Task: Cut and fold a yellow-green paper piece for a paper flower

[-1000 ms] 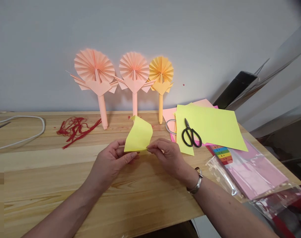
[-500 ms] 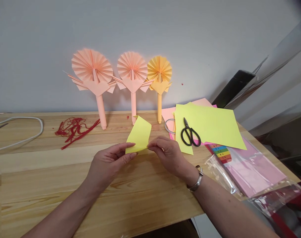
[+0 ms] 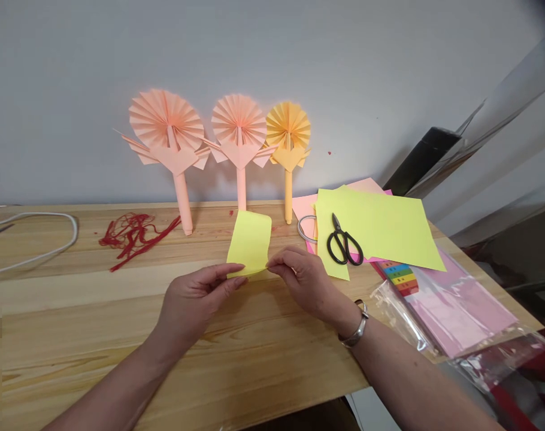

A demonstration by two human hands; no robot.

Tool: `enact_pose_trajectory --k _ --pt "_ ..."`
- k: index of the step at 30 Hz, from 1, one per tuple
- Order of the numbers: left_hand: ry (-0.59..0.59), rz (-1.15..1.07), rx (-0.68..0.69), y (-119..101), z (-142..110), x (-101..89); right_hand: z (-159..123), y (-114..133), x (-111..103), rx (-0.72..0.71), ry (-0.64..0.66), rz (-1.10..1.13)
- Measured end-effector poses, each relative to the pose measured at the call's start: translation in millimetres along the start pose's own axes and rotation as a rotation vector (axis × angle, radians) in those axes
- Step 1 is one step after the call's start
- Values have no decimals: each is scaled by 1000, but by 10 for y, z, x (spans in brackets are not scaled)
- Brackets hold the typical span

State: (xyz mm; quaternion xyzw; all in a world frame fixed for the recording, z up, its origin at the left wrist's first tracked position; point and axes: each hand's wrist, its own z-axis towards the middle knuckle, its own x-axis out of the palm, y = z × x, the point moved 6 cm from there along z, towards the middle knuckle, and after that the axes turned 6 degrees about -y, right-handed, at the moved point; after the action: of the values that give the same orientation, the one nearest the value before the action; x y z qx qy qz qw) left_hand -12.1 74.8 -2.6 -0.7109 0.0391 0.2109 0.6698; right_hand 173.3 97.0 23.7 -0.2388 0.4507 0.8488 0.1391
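Yellow paper is up in the air over the wood table, and two hands are holding it. Holding it up like this looks like the step right now. From the head camera, the paper stands tall. Its long side runs from the hands up toward the wall, and it leans only a little. Its top end is close to the stick of the middle paper fan.

The left hand has its fingers closed on the low left edge of the paper. The right hand pinches the low right corner with finger and thumb. Both grips look closed on the paper, and the hands are near each other with the paper between them. A silver bangle sits on the right wrist. The paper is thin, so it seems the next move needs a soft, steady pinch.

Black scissors lie on a pile of yellow sheets near the right hand. Past them is a clear bag of pink paper. Far to the left lie red string and a white cord.
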Motion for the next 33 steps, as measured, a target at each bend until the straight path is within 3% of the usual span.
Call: enact_pose_trajectory --k 9,24,33 --pt "-59 163 139 -36 -3 -26 4 -23 14 7 -3 -15" --pt "-29 256 199 -75 -9 -10 6 0 6 -5 -3 -35" --pt "-37 303 313 -141 -29 2 2 -21 19 -1 -3 -35"
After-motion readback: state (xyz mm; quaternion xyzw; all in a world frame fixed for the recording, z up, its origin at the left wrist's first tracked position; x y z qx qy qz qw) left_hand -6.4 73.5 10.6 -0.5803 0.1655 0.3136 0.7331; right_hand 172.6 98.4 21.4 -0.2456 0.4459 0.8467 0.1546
